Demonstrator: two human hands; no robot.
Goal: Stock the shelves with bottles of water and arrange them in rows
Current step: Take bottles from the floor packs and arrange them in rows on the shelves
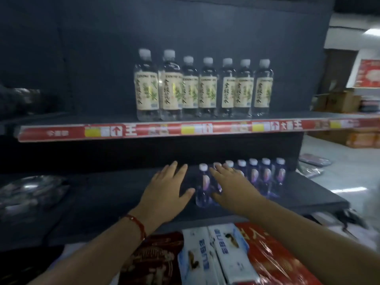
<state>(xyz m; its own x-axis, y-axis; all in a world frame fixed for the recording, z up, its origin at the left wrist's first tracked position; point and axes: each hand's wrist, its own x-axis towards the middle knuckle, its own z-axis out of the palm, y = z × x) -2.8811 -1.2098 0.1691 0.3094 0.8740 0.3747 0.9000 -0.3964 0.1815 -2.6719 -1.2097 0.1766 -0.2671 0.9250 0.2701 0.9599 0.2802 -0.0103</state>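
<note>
On the upper shelf (61,118) stands a row of several clear bottles with cream labels (202,87) and white caps. On the lower dark shelf (107,194) a row of several small bottles with purple labels (266,175) runs to the right. My left hand (167,192) is flat with fingers spread, just left of the leftmost small bottle (203,186). My right hand (232,186) is also flat and stretched out over the row's left bottles, hiding parts of them. Whether either hand touches a bottle is unclear.
A red price strip (156,131) edges the upper shelf. Shiny wrapped packs (28,192) lie at the left of the lower shelf. Below my arms sit red and white-blue boxes (218,256). Cardboard boxes (341,102) and floor lie to the right.
</note>
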